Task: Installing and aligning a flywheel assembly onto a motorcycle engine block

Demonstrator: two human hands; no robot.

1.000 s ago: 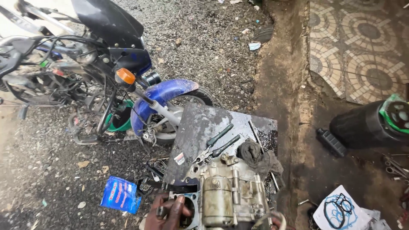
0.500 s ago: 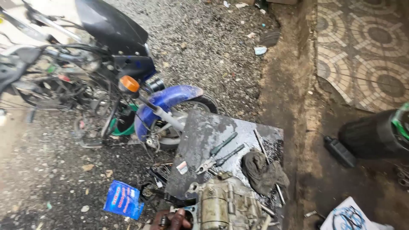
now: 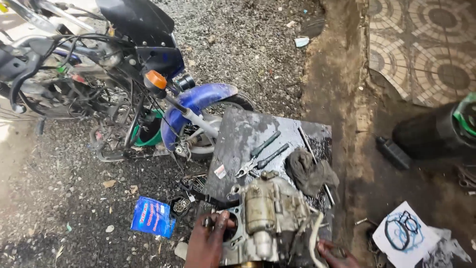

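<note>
Leaning at the ten o'clock side of the view, a stripped motorcycle point(image 3: 124, 84) with a blue front mudguard point(image 3: 196, 101) stands on grey gravel. Below it, toward seven o'clock, a blue packet point(image 3: 152, 216) lies flat on the gravel. At six o'clock the left hand point(image 3: 208, 243) grips the near edge of a grimy engine block point(image 3: 270, 218), its thumb hooked into the round bore, fingers closed on the metal. The engine rests on a dark metal sheet point(image 3: 248, 134). At its twelve o'clock lie pliers point(image 3: 260, 159); at its two o'clock a dirty rag point(image 3: 310, 171). The right hand point(image 3: 339, 253) touches the engine's five o'clock corner; whether it grips cannot be told. Toward four o'clock lies a white gasket sheet point(image 3: 404, 235), and at three o'clock a black cylinder point(image 3: 434, 131).
</note>
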